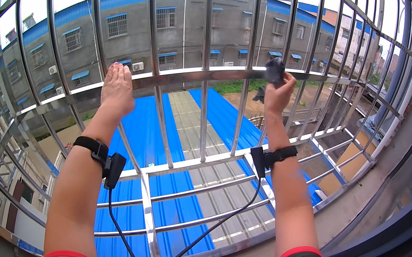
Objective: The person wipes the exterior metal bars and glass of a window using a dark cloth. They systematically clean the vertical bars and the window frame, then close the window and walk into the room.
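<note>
Cloth: dark rag (274, 70), bunched in the right hand (279, 93) and pressed against the horizontal rail (193, 78) of the window grille, at about 1 o'clock in the view.
Cloth handling: judged soft, light and limp; it folds to the shape of the rail and will not slip readily. Best taken as a wad in the fingers and palm, as shown, so a thick pad faces the metal.
Cloth tail: a dark scrap (259, 95) hangs just below the rail beside the right wrist; probably a loose end of the same rag, though the view is too small to confirm.
Right hand: fingers closed round the cloth, arm raised.
Left hand (117, 88): flat and open, fingers together, holding nothing; palm laid on or just against the same rail at about 11 o'clock, well apart from the right hand.
Rail handling: polished steel, stiff and fixed; judged smooth and slippery under a bare palm.
Wrist units: two, one black strap-on box (113, 169) on the left forearm, one (260, 157) on the right, each with one black cable (210, 228) running toward 6 o'clock.
Count: one cloth, two hands, one rail under contact, many upright bars (206, 46).
Grille floor: bars over a blue corrugated roof (220, 112) below.
Background: grey buildings (192, 16) from 10 to 2 o'clock.
</note>
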`<state>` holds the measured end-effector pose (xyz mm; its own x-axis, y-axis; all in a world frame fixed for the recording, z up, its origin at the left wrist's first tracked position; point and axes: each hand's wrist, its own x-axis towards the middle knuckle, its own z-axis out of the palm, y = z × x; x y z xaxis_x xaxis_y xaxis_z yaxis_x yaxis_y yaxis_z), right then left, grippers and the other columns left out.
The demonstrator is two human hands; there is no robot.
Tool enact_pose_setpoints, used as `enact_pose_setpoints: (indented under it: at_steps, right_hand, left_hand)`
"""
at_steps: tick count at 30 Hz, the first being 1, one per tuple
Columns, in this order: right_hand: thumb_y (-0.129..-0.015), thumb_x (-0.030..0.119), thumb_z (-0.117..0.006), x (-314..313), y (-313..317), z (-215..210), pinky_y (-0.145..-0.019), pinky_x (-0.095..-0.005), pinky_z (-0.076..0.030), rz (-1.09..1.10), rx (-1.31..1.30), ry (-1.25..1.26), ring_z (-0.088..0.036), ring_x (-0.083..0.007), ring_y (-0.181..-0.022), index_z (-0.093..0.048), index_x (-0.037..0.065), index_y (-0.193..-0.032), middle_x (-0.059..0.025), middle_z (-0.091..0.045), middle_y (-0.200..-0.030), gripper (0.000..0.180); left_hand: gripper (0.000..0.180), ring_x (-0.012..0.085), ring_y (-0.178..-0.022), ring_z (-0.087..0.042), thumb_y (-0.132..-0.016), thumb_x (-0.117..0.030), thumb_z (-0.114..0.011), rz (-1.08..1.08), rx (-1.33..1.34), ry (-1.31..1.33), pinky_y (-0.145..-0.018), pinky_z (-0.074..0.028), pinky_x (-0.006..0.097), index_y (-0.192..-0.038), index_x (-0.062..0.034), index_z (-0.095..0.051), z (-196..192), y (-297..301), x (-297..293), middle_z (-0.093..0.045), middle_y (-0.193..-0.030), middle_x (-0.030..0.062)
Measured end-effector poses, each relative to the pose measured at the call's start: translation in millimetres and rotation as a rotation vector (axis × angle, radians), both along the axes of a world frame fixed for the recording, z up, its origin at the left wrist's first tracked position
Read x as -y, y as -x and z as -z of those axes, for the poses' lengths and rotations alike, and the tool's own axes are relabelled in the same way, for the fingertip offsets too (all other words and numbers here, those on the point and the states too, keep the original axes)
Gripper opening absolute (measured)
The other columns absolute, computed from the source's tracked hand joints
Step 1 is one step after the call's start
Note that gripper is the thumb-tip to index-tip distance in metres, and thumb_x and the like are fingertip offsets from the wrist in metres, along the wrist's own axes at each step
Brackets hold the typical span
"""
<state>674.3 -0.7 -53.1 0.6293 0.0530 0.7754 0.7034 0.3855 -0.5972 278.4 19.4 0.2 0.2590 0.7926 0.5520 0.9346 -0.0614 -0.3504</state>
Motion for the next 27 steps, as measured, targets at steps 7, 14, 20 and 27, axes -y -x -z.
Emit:
enact_pose_setpoints:
  at_steps: [7, 14, 20, 27]
  right_hand:
    - [-0.070, 0.001, -0.065, -36, -46, -20, -0.084, -0.0428, -0.048, 0.299, 0.048, 0.281, -0.058, -0.0348, -0.096, -0.060, 0.015, -0.112, -0.0140, -0.057, -0.101, 0.044]
    - [-0.069, 0.005, -0.073, -30, 127, 1, -0.079, -0.0440, -0.047, 0.052, 0.257, 0.049, -0.057, -0.0358, -0.093, -0.056, 0.010, -0.104, -0.0140, -0.054, -0.094, 0.039]
    - [-0.072, 0.016, -0.074, -21, 118, -4, -0.076, -0.0442, -0.048, 0.158, 0.342, 0.207, -0.059, -0.0336, -0.093, -0.056, 0.014, -0.105, -0.0109, -0.058, -0.097, 0.038]
    - [-0.072, 0.010, -0.074, -28, 182, -6, -0.076, -0.0466, -0.048, 0.151, 0.203, 0.152, -0.059, -0.0371, -0.093, -0.051, 0.011, -0.106, -0.0152, -0.056, -0.097, 0.041]
  left_hand:
    - [0.081, 0.0308, -0.143, -0.019, -0.074, -0.023, -0.062, 0.078, 0.029, -0.104, -0.118, -0.009, 0.038, -0.140, 0.0080, -0.026, 7, -6, -12, -0.030, -0.148, 0.0230]
    - [0.077, 0.0292, -0.144, -0.017, -0.077, -0.020, -0.056, 0.061, 0.022, -0.048, -0.119, -0.006, 0.036, -0.142, 0.0070, -0.024, 7, 7, -10, -0.028, -0.150, 0.0204]
    - [0.078, 0.0277, -0.146, -0.006, -0.079, -0.015, -0.048, 0.170, 0.019, -0.069, -0.118, -0.005, 0.038, -0.148, 0.0002, -0.015, 28, 30, 23, -0.012, -0.156, 0.0180]
    - [0.079, 0.0334, -0.144, -0.011, -0.079, -0.022, -0.060, 0.133, 0.204, 0.010, -0.117, -0.010, 0.041, -0.144, 0.0048, -0.024, 85, 99, 98, -0.019, -0.153, 0.0231]
